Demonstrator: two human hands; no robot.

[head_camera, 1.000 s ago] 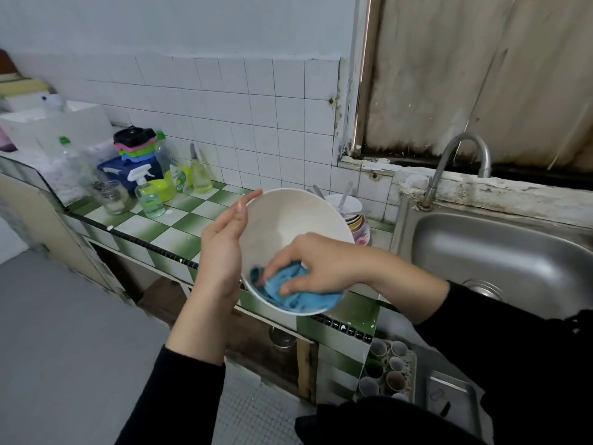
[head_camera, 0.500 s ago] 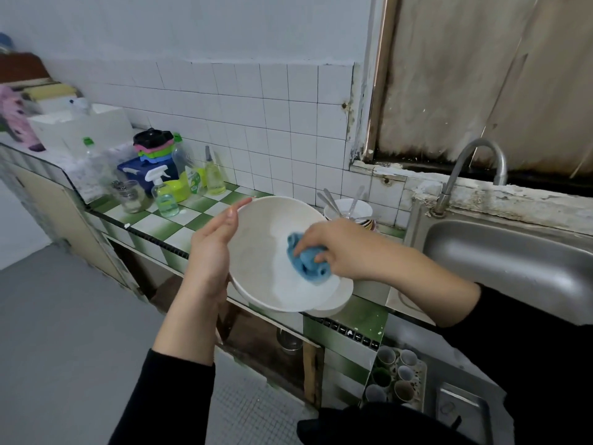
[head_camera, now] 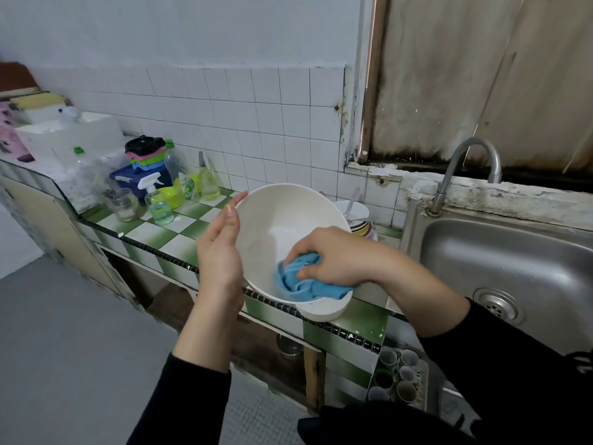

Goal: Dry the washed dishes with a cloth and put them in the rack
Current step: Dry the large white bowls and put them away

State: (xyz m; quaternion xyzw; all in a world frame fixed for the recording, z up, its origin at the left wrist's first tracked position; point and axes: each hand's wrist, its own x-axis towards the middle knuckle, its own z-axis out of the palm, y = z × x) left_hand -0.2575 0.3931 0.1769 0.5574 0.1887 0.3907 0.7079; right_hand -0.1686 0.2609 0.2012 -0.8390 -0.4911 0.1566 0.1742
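The right hand [head_camera: 333, 256] has its grip clamped on a bunched blue cloth [head_camera: 301, 285], pressing it into the lower inside of a white bowl [head_camera: 282, 216]. The left hand [head_camera: 221, 252] lies flat, fingers straight, against the bowl's left outer wall. The bowl is tilted, mouth toward the camera, above the front edge of the counter [head_camera: 160, 236]. Behind it, stacked dishes [head_camera: 361, 224] holding spoons [head_camera: 352, 200] stand near the back edge, beside the sink [head_camera: 500, 252].

I see a green-and-white checked tile counter [head_camera: 173, 239]. On it stand a clear spray bottle of pale green liquid [head_camera: 158, 205], a small glass jar [head_camera: 123, 206] just left of it, a blue box [head_camera: 128, 181] behind them, and a stack of bowls [head_camera: 360, 223] by the wall, near the inset steel sink [head_camera: 513, 252].
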